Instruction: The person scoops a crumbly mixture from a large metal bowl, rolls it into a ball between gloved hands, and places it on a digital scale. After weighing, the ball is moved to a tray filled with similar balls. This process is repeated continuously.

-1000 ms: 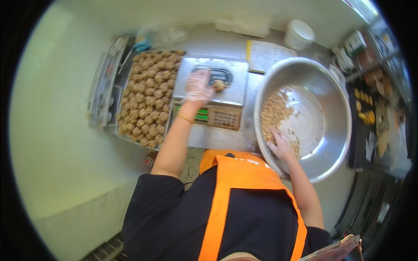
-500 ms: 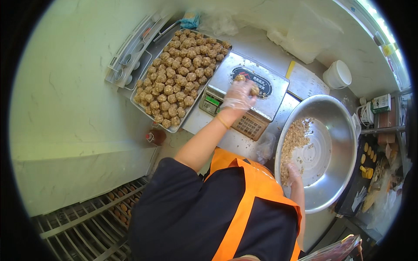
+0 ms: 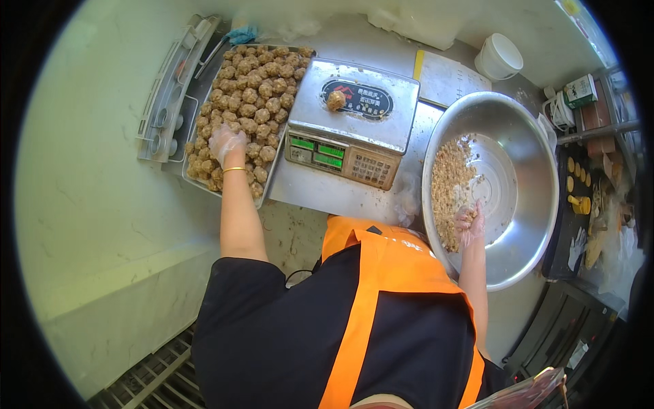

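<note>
My left hand (image 3: 228, 143), in a clear glove, reaches down onto the tray (image 3: 266, 177) of brown, nubbly balls (image 3: 262, 116). Its fingers are curled among the balls, and what lies under them is hidden. A single ball (image 3: 335, 101) rests on the metal plate of the digital scale (image 3: 371, 163), whose green displays are lit. Inside the large steel bowl (image 3: 528, 235), my gloved right hand (image 3: 470, 223) is closed round a clump of crumbly brown mixture (image 3: 449, 177). More of that mixture lies along the bowl's left side.
A white bucket (image 3: 499, 57) and a flat white board with a yellow edge (image 3: 449, 78) stand behind the bowl. Left of the tray is a white rack (image 3: 163, 129) with cups. A crumpled clear bag (image 3: 407, 198) lies between scale and bowl. Shelving (image 3: 599, 136) borders the right.
My left hand has moved from the scale to the tray on the left, leaving one ball on the plate. My right hand has shifted up within the bowl and closed on mixture. The view has shifted.
</note>
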`<control>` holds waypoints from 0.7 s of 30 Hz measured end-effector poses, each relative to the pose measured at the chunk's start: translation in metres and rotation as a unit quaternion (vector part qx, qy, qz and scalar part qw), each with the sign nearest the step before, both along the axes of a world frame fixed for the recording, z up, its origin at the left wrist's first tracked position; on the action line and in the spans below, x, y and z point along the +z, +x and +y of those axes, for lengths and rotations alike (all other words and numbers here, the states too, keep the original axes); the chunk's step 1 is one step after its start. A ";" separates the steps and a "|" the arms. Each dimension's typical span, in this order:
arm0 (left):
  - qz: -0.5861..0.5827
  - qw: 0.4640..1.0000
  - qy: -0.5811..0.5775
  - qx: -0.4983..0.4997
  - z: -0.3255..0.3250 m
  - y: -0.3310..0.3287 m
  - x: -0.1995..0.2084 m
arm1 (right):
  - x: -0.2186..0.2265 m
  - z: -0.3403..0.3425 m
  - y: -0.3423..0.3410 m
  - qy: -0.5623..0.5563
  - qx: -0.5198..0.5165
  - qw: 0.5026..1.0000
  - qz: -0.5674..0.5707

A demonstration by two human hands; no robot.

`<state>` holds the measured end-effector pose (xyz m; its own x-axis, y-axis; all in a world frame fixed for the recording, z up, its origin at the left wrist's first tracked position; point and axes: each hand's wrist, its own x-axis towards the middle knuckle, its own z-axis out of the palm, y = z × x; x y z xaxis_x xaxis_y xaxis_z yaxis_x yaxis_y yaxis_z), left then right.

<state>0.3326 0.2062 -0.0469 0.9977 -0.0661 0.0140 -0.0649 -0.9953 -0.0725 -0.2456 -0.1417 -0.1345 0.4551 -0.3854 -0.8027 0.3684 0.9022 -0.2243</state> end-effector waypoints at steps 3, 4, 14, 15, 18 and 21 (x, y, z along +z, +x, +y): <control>-0.100 0.994 -0.052 0.001 0.000 -0.013 -0.003 | 0.013 0.006 0.008 -0.010 0.000 0.999 0.032; -0.131 0.988 -0.080 -0.034 -0.003 -0.020 -0.002 | 0.019 0.009 0.011 -0.023 0.002 0.999 0.023; -0.022 0.892 -0.312 -0.326 -0.104 -0.080 -0.019 | 0.046 0.017 0.010 0.003 -0.012 0.964 -0.264; 0.038 0.882 -0.333 -0.332 -0.122 -0.093 -0.007 | 0.056 0.020 0.013 0.002 -0.033 0.972 -0.232; -0.087 0.856 -0.262 -0.437 -0.162 -0.101 -0.021 | 0.058 0.020 0.009 0.000 -0.060 0.958 -0.281; 0.012 0.893 -0.223 -0.391 -0.193 -0.099 -0.022 | 0.057 0.027 0.013 0.000 -0.072 0.895 -0.440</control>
<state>0.2338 0.0132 -0.0693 0.6490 -0.7361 0.1923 -0.7492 -0.5744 0.3298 -0.2323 -0.1148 -0.0777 0.8568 -0.4905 -0.1587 0.5147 0.8314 0.2092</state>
